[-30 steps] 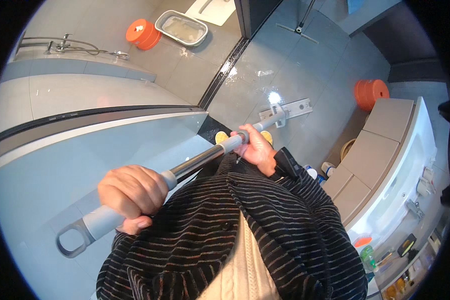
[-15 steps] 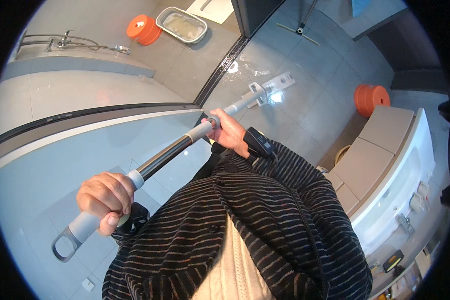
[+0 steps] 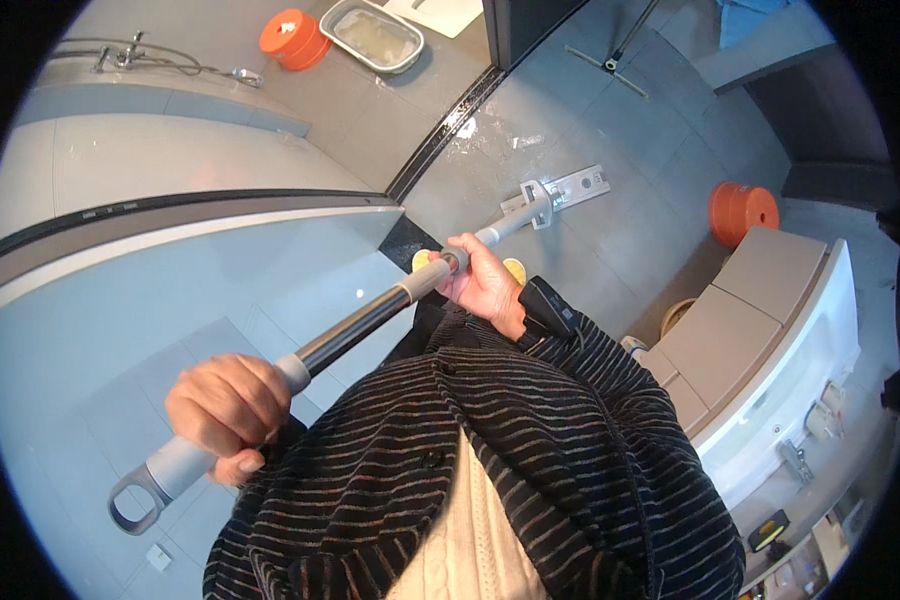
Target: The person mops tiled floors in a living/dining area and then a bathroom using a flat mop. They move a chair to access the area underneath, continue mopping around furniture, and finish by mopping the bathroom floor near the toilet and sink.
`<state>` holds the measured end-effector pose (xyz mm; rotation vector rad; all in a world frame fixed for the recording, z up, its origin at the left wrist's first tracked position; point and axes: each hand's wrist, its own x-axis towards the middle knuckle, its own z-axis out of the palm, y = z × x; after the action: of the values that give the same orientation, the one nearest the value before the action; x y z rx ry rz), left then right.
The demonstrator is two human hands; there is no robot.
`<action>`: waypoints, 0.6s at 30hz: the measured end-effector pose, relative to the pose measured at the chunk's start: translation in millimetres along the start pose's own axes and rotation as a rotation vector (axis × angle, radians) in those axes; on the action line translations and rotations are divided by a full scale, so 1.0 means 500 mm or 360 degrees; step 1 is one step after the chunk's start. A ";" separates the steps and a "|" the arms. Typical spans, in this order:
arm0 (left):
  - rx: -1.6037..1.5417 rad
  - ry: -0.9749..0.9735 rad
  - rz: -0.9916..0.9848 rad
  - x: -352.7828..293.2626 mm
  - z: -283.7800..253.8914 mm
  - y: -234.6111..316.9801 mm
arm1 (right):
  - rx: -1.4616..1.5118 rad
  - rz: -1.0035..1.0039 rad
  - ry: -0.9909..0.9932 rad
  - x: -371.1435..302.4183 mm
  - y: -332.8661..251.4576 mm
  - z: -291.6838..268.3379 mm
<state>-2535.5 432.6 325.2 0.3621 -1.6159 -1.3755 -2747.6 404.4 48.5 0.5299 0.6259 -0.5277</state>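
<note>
- Light grey on the mop handle (image 3: 180,467), darker at the end loop (image 3: 158,490), shiny silver along the tube (image 3: 355,328)
- Whitish grey on the mop head (image 3: 580,186)
- Black with thin pale stripes, some rusty, across the jacket (image 3: 350,450)
- Plain cream on the knit top (image 3: 470,540)
- Pale yellow on the slippers (image 3: 515,270)
- Orange on both plastic stools (image 3: 740,212)

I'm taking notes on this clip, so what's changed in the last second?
The mop head swung away and left, toward the dark floor track, then came partway back. The left hand and right hand shifted left with the handle, then partway back too. Nothing was taken hold of or let go: both hands keep their grip. The squeegee and basin stayed put.
</note>
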 end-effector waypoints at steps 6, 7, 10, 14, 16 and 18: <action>-0.0051 -0.0171 -0.0037 0.017 0.013 0.008 | 0.0206 -0.0265 0.0124 0.060 -0.054 -0.092; -0.0055 -0.0152 -0.0041 0.013 0.017 0.006 | 0.0177 -0.0342 0.0195 0.082 -0.073 -0.099; -0.0009 -0.0057 -0.0036 -0.010 0.019 0.021 | 0.0005 -0.0450 0.0149 0.125 -0.083 -0.114; -0.0256 -0.0008 0.0281 -0.053 -0.012 0.096 | 0.0173 -0.0278 0.0168 0.125 -0.021 -0.100; -0.0058 0.0525 0.0176 -0.081 -0.013 0.127 | 0.0297 -0.0205 0.0071 0.114 -0.004 -0.078; 0.0135 0.0906 0.0013 -0.121 -0.006 0.099 | 0.0042 -0.0423 0.0388 0.102 -0.028 -0.054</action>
<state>-2485.8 491.1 340.8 0.7244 -1.1980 -1.0693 -2731.4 395.3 -7.9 0.5437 0.9306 -0.7291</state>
